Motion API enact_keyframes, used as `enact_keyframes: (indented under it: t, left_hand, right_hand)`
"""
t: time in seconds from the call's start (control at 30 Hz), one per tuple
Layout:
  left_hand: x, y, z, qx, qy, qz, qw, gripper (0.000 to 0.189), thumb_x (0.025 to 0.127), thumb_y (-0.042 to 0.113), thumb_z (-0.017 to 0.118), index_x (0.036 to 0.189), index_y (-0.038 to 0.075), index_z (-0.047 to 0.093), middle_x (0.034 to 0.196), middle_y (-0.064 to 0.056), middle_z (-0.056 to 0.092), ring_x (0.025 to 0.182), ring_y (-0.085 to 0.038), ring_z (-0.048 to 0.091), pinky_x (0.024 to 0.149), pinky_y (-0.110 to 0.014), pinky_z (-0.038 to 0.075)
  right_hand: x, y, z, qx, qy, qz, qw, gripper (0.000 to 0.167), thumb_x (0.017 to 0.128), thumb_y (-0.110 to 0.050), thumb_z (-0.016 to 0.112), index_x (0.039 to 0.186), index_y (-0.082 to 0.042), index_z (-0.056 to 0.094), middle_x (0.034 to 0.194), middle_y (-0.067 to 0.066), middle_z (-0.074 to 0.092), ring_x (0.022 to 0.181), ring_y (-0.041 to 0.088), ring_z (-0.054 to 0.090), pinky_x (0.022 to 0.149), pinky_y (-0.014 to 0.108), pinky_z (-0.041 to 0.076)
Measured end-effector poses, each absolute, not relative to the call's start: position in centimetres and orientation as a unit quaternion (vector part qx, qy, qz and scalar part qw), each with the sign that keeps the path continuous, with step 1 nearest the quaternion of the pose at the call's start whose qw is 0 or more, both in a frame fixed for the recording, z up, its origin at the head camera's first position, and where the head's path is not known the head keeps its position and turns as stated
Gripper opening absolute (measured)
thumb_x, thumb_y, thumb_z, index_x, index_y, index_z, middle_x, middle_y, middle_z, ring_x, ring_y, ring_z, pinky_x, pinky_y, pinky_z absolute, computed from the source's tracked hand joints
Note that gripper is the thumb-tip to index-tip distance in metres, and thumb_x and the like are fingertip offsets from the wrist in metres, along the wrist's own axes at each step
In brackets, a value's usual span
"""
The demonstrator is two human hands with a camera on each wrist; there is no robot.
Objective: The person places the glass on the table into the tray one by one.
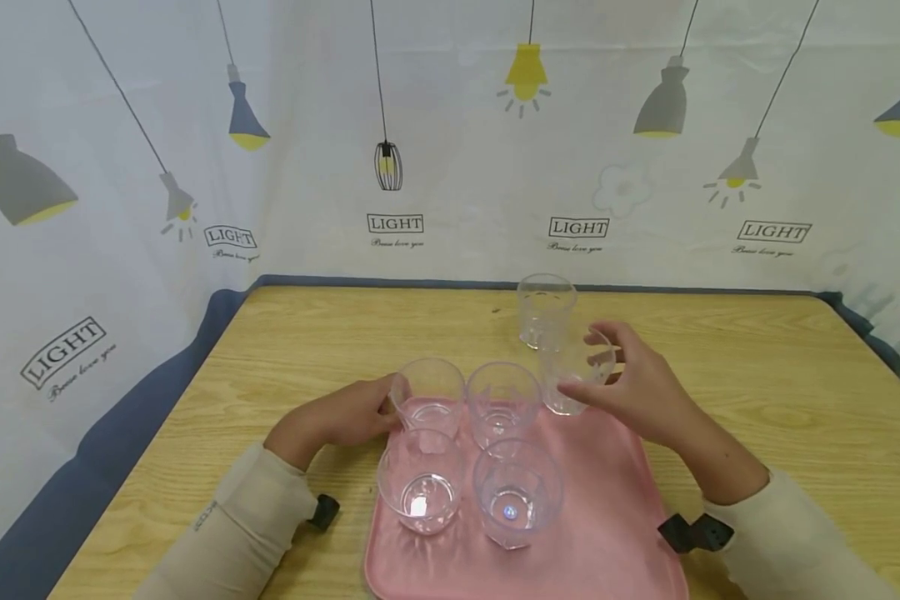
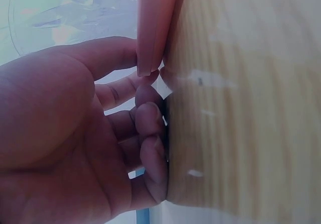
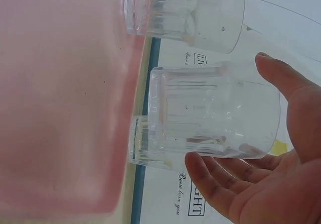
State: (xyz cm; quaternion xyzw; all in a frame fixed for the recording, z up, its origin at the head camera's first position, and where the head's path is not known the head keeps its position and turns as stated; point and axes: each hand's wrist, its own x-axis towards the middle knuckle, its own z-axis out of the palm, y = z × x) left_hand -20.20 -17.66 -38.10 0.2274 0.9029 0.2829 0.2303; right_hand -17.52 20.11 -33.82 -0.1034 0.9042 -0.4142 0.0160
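Note:
My right hand [image 1: 648,387] holds a clear plastic cup [image 3: 210,111], thumb on one side and fingers on the other. Upright, the cup is over the back right of the pink tray [image 1: 600,517], its base seemingly a little above it. My left hand [image 1: 356,412] pinches the tray's left rim [image 2: 155,28] between thumb and forefinger, the other fingers curled beside the tabletop. Two clear cups stand at the tray's front, a left one [image 1: 420,483] and a right one [image 1: 517,492]. Behind them are a left cup [image 1: 427,396] and a right cup [image 1: 502,408].
Another clear cup [image 1: 546,308] stands on the wooden table [image 1: 330,333] behind the tray, near the back edge. A white curtain [image 1: 465,167] printed with lamps hangs behind and at both sides. Black wrist mounts [image 1: 697,532] sit at the sleeves.

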Motion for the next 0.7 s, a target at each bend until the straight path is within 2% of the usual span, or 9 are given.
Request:
enact_keyframes:
  t: [0.43, 0.7]
  left_hand:
    - [-20.2, -17.7, -38.2, 0.218, 0.905, 0.281, 0.233, 0.012, 0.101, 0.02, 0.059, 0.105, 0.016, 0.048, 0.075, 0.001, 0.05, 0.069, -0.014, 0.047, 0.065, -0.029, 0.042]
    - [-20.2, -17.7, -38.3, 0.225, 0.901, 0.292, 0.23, 0.012, 0.1, 0.018, 0.06, 0.105, 0.015, 0.049, 0.073, 0.003, 0.049, 0.068, -0.013, 0.046, 0.065, -0.028, 0.042]
  right_hand:
    - [-15.6, 21.0, -34.3, -0.131, 0.893, -0.429, 0.031, 0.087, 0.082, -0.035, 0.083, 0.146, -0.005, 0.033, 0.141, 0.017, 0.054, 0.121, 0.034, 0.058, 0.087, 0.031, 0.054]
    - [-14.7, 21.4, -34.3, -0.142, 0.893, -0.425, 0.038, 0.09, 0.08, -0.036, 0.084, 0.147, -0.004, 0.033, 0.141, 0.017, 0.054, 0.121, 0.032, 0.058, 0.085, 0.03, 0.055]
